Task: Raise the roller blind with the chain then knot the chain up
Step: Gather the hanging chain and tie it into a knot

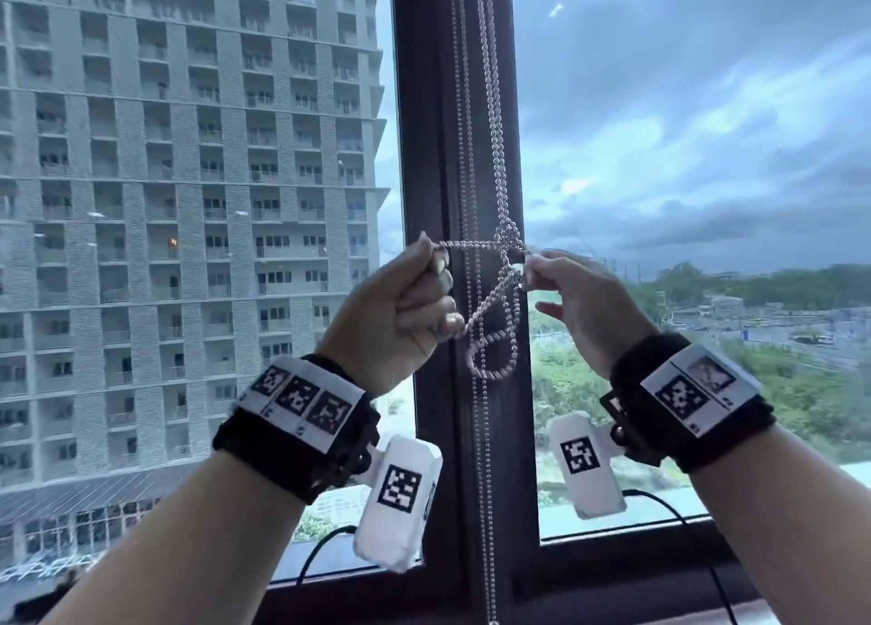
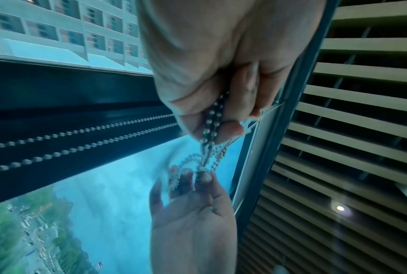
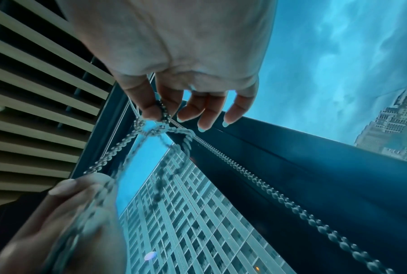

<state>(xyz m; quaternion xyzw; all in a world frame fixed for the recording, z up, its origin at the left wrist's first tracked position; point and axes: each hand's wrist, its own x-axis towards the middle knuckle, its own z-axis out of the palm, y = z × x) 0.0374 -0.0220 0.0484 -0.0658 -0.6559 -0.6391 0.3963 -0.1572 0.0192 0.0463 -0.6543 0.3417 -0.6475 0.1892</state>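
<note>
A silver bead chain (image 1: 491, 120) hangs in front of the dark window post (image 1: 433, 105). At hand height it crosses itself in a loose knot (image 1: 509, 242), and a loop (image 1: 492, 355) dangles below. My left hand (image 1: 400, 308) grips a doubled strand that runs left from the knot; the left wrist view shows the chain (image 2: 212, 120) pinched between its curled fingers. My right hand (image 1: 584, 304) pinches the chain (image 3: 162, 111) just right of the knot between thumb and forefinger, its other fingers loosely spread. The blind itself is out of view.
A second bead chain (image 1: 480, 483) hangs straight down along the post behind the knot. Window glass flanks the post, with a tower block (image 1: 188, 200) outside on the left. The dark sill (image 1: 612, 572) runs below. A slatted ceiling (image 2: 352, 92) is overhead.
</note>
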